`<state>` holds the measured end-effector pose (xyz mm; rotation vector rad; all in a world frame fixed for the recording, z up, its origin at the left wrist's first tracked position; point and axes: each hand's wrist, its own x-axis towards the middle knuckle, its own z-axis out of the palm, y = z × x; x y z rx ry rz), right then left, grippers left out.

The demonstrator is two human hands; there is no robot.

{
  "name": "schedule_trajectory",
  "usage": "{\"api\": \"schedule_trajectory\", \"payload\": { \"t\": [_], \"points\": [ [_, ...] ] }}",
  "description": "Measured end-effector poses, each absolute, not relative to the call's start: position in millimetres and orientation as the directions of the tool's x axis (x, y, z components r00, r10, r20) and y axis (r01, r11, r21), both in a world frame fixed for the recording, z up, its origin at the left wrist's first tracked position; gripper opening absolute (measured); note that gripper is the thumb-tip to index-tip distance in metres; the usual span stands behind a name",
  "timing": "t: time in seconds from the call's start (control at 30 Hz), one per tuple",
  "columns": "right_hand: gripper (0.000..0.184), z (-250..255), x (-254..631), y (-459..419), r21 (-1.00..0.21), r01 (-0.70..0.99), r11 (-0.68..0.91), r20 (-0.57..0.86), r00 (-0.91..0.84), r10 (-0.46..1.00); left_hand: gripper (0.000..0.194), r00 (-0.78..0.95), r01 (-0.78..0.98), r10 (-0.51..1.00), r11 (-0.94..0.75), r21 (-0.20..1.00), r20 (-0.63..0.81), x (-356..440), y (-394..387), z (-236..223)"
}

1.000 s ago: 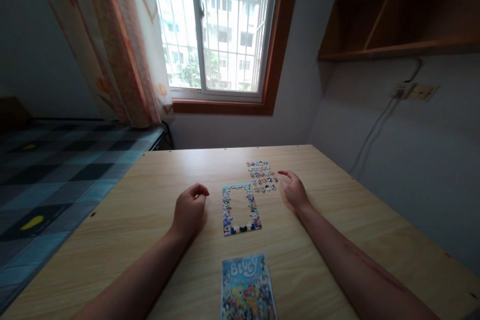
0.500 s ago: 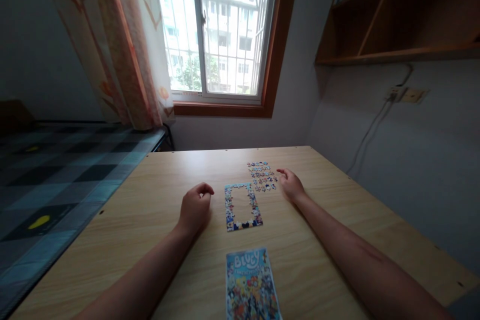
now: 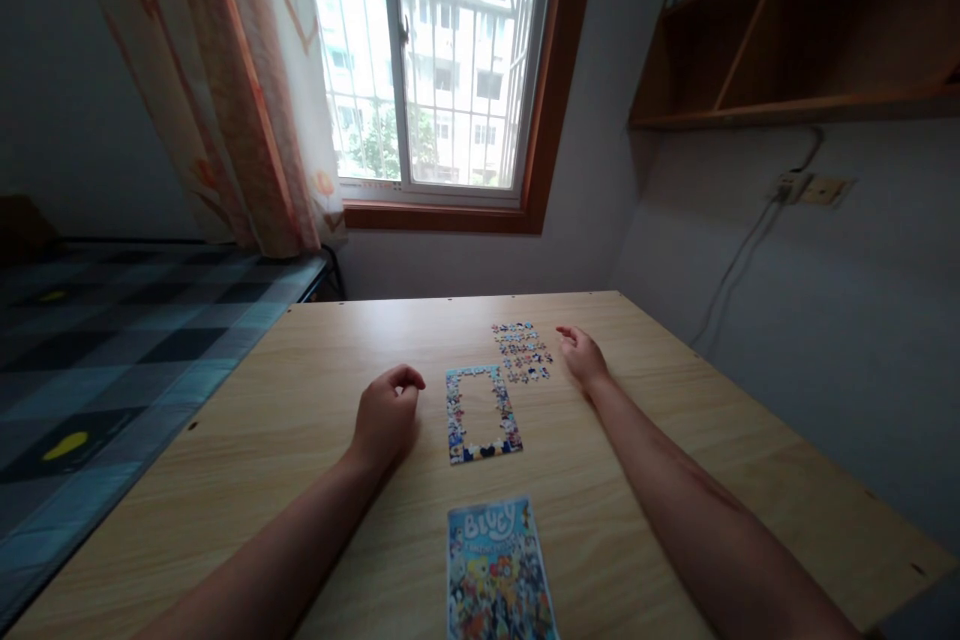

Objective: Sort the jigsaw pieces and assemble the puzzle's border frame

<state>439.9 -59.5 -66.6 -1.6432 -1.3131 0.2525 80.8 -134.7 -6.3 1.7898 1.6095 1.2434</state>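
Note:
The border of a jigsaw puzzle (image 3: 453,420) lies joined as a rectangular frame on the wooden table, its middle bare wood. Loose puzzle pieces (image 3: 523,348) sit in short rows just beyond its far right corner. My left hand (image 3: 387,410) rests on the table left of the border, fingers curled in, with nothing visible in them. Right of the loose pieces is my right hand (image 3: 582,354), fingers partly stretched toward them but apart from them. A picture sheet with "Bluey" lettering (image 3: 499,570) lies nearest me, below the border.
The wooden table (image 3: 270,400) reaches toward the wall under the window (image 3: 457,70). At the left stands a bed with a checked cover (image 3: 150,320). Wooden shelves (image 3: 810,30) hang at the upper right, above a wall socket (image 3: 825,190) with a cable.
My right hand has drawn slightly up and away from the loose pieces. The left hand stays put, and the view has shifted a little.

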Motion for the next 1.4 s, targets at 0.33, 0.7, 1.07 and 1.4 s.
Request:
{"api": "schedule_trajectory", "payload": {
  "t": [0.33, 0.7, 1.07, 1.4],
  "points": [
    [0.034, -54, 434, -72, -0.741, 0.656, 0.139, 0.470, 0.360, 0.806, 0.021, -0.074, 0.573, 0.943, -0.226, 0.788, 0.324, 79, -133, -8],
    [0.026, -51, 424, -72, -0.626, 0.757, 0.184, 0.511, 0.220, 0.831, 0.019, -0.081, 0.581, 0.942, -0.220, 0.784, 0.325, 79, -133, -6],
    [0.022, -54, 430, -69, -0.630, 0.753, 0.191, 0.529, 0.237, 0.815, 0.020, -0.084, 0.581, 0.944, -0.213, 0.785, 0.319, 80, -134, -6],
    [0.023, -55, 430, -68, -0.635, 0.746, 0.203, 0.524, 0.222, 0.822, 0.019, -0.076, 0.574, 0.944, -0.222, 0.788, 0.321, 80, -134, -5]
  ]
}}
